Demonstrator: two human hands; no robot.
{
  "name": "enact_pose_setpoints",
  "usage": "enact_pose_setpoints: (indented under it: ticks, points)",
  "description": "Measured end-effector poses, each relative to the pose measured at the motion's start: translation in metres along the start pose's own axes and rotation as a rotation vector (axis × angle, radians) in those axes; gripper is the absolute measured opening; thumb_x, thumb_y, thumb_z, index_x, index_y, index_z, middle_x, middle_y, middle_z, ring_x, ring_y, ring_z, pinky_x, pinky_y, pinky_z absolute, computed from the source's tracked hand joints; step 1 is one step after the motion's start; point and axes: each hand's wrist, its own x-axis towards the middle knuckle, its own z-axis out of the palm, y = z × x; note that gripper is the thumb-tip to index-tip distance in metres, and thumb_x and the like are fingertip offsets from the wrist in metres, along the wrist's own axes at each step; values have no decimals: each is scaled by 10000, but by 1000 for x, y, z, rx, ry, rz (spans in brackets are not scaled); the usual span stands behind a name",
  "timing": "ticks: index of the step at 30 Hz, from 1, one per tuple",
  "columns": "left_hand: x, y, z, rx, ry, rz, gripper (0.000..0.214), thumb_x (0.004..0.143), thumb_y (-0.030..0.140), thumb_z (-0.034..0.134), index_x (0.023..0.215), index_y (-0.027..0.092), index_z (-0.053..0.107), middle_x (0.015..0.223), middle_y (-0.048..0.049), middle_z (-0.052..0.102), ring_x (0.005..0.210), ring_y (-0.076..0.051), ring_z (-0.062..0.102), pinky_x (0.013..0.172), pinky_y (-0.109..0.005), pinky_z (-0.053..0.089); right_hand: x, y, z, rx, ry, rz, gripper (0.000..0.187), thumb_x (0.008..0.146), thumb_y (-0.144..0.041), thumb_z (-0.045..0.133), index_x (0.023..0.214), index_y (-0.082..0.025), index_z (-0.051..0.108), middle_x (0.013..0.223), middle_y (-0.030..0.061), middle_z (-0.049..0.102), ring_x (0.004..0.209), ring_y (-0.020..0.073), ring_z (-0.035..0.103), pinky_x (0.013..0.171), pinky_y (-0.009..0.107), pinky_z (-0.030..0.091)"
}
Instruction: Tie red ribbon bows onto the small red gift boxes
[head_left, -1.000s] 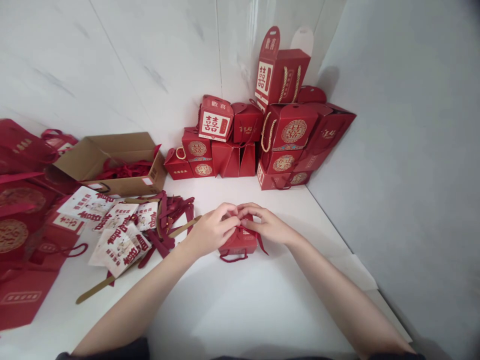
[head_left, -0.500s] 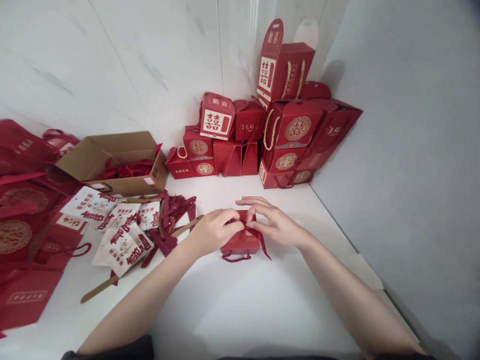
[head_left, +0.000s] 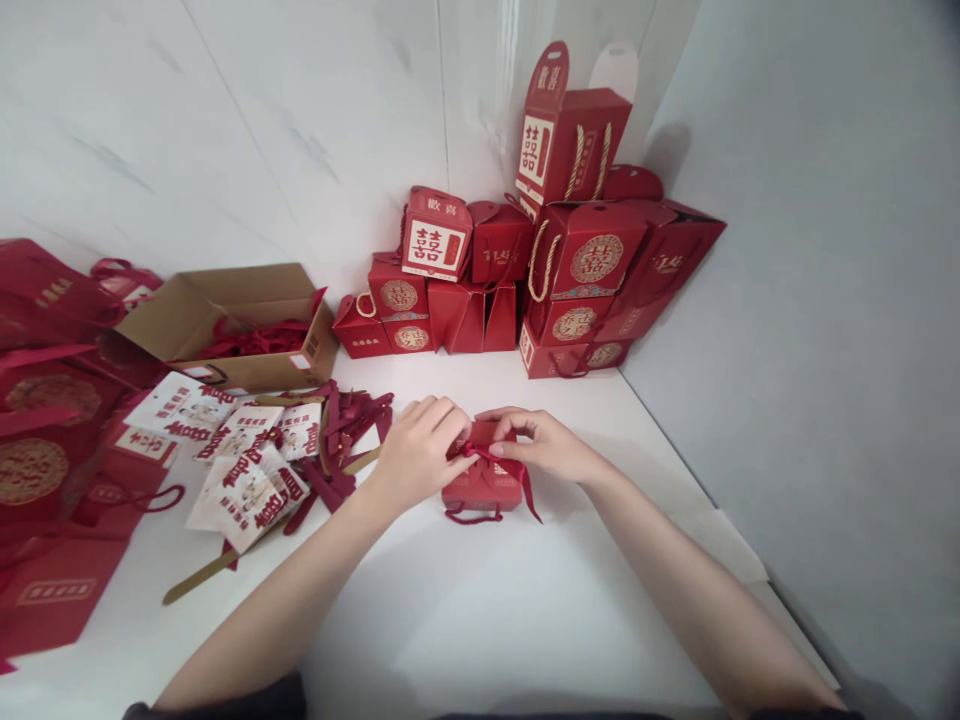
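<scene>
A small red gift box (head_left: 487, 490) with a dark red cord handle stands on the white table between my hands. Across its top runs a red ribbon (head_left: 527, 490), one tail hanging down the box's right side. My left hand (head_left: 424, 447) is closed at the box's upper left, thumb and fingers pinching the ribbon. At the upper right, my right hand (head_left: 544, 442) has thumb and curled fingers closed on the ribbon near the middle of the box top. The fingers partly hide the ribbon's crossing.
Stacked red gift boxes (head_left: 596, 260) line the back wall. An open cardboard box (head_left: 300, 372) holding red ribbons stands at back left. Printed white cards (head_left: 247, 490) and loose dark red ribbons (head_left: 352, 420) lie left of my hands. Large red bags (head_left: 52, 590) crowd the left edge.
My hands have drawn slightly apart, the left one moving left. The ribbon now shows stretched between them over the box top, where fingers covered it before.
</scene>
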Motion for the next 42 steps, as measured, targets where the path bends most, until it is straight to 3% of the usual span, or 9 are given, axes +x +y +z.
enact_pose_setpoints:
  ticks: [5, 10, 14, 17, 20, 26, 32, 38, 42]
  points:
    - [4, 2, -17, -7, -178, -131, 109, 788, 225, 621, 719, 186, 547, 765, -6, 554, 767, -176, 499, 747, -326, 409, -2, -4, -3, -6, -8, 19, 142, 825, -303, 654, 748, -186, 629, 1244, 74, 595, 1163, 211, 549, 1024, 363, 345]
    - [3, 6, -16, 31, -45, -287, 59, 854, 188, 525, 809, 181, 563, 771, -12, 560, 750, -164, 506, 714, -302, 395, -1, -3, -4, 15, -13, 15, 149, 819, -316, 656, 760, -183, 624, 1245, 69, 589, 1146, 215, 547, 1005, 361, 362]
    - [3, 11, -13, -192, -115, -339, 333, 925, 348, 441, 674, 180, 578, 663, -10, 547, 726, -157, 514, 693, -292, 391, 0, -1, -3, -12, -36, 1, 177, 825, -350, 634, 792, -176, 638, 965, 46, 670, 902, 190, 607, 865, 334, 437]
    - [5, 10, -14, -414, -201, -370, 293, 879, 415, 513, 748, 186, 639, 745, -11, 618, 751, -148, 547, 683, -273, 409, 1, 0, -3, 2, -50, -8, 210, 829, -375, 618, 883, -175, 650, 871, 29, 662, 821, 175, 598, 801, 321, 454]
    - [6, 6, -18, -557, -274, -415, 231, 829, 391, 578, 771, 179, 651, 768, 0, 647, 715, -131, 558, 661, -252, 416, -1, -2, -5, -51, -44, 4, 216, 833, -386, 614, 793, -174, 628, 827, 26, 651, 813, 175, 599, 791, 317, 452]
    - [6, -7, -26, -681, -401, -482, 237, 806, 367, 587, 711, 155, 635, 658, 18, 605, 615, -104, 498, 583, -224, 383, -8, -15, -18, -97, -63, 27, 221, 853, -371, 601, 736, -184, 589, 1267, 75, 573, 1163, 229, 534, 1020, 404, 355]
    - [3, -17, -24, -711, -467, -499, 239, 785, 375, 601, 703, 151, 628, 658, 19, 597, 604, -100, 476, 572, -220, 365, -14, -25, -29, -178, -128, 63, 216, 878, -394, 553, 779, -204, 580, 1298, 67, 569, 1190, 244, 521, 1010, 407, 373]
    - [0, -24, -21, -643, -555, -486, 252, 805, 385, 561, 692, 161, 585, 586, 38, 522, 541, -92, 420, 518, -221, 313, -19, -28, -32, -388, -78, 60, 156, 876, -340, 546, 778, -221, 569, 1231, 43, 612, 1158, 232, 536, 975, 390, 389]
    - [0, -22, -26, -567, -466, -394, 151, 798, 331, 576, 814, 181, 581, 695, 25, 546, 632, -112, 471, 581, -229, 376, -18, -27, -30, -359, -64, 74, 146, 870, -362, 556, 839, -223, 586, 1161, 42, 638, 1088, 221, 575, 933, 365, 419]
